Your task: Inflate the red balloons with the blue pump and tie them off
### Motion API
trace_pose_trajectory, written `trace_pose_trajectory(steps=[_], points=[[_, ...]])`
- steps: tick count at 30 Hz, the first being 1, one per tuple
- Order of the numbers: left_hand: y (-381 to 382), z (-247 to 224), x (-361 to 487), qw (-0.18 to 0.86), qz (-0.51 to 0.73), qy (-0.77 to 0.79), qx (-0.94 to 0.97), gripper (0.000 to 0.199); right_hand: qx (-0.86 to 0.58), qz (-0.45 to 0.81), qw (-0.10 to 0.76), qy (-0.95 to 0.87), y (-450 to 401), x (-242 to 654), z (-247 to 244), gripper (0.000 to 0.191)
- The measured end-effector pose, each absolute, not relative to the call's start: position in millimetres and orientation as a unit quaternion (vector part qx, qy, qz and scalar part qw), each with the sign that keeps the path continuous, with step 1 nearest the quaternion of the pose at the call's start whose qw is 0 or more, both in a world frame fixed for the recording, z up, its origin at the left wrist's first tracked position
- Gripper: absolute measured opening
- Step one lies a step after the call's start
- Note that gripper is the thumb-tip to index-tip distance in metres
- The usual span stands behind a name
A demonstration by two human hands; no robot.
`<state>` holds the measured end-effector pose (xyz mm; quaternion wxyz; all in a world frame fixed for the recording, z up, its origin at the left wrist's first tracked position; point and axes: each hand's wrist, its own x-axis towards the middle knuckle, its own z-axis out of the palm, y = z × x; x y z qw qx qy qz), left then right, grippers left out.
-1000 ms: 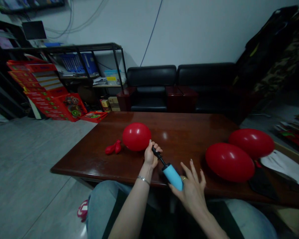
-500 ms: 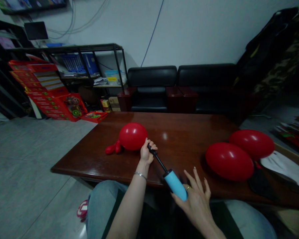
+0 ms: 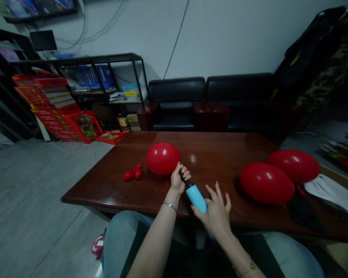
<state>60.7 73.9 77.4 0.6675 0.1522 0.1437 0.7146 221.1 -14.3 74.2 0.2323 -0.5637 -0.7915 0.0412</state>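
Observation:
My left hand [image 3: 178, 180] is closed around the black nozzle end of a light-blue hand balloon pump [image 3: 196, 197]. A round red balloon [image 3: 163, 158] sits at that hand's fingertips, above the table; its neck is hidden by the fingers. At the pump's near end, my right hand [image 3: 217, 216] holds the blue barrel between thumb and palm, with the other fingers stretched out. Little of the black rod shows between barrel and nozzle. Left of the inflated balloon lie small, barely filled red balloons [image 3: 129, 175] on the wooden table [image 3: 104, 189].
Two large red balloons [image 3: 266, 183] rest at the table's right, near a black flat item [image 3: 304, 216] and a white sheet [image 3: 333, 193]. Black sofas [image 3: 176, 90] stand behind the table. Stacked red boxes [image 3: 58, 112] and a shelf [image 3: 113, 58] are at the left.
The pump's blue barrel has slid up toward the nozzle, shortening the visible rod, and my right hand moved with it. My left hand and the balloon shifted slightly right, away from the small balloons.

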Motion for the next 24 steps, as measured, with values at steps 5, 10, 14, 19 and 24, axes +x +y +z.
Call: trace_pose_trajectory(steps=[5,10,14,19,24], points=[[77.7,81.6,41.6,0.645,0.735,0.160,0.136,0.034,-0.556,0.032,0.230,-0.798,-36.3,247.1,59.6,0.031],[80.2,84.0,35.3,0.642,0.739,0.159,0.128,0.034,-0.551,-0.002,0.221,-0.804,-59.0,272.1,48.9,0.030],[75.7,79.4,53.3,0.652,0.729,0.162,0.131,0.035,-0.552,-0.009,0.218,-0.805,-51.1,266.5,55.0,0.030],[68.4,73.2,77.8,0.665,0.704,0.183,0.169,0.036,-0.560,0.008,0.213,-0.801,-21.8,243.3,71.6,0.036],[65.7,68.1,79.4,0.662,0.695,0.216,0.181,0.040,-0.577,0.026,0.210,-0.789,-17.6,236.0,68.0,0.037]])
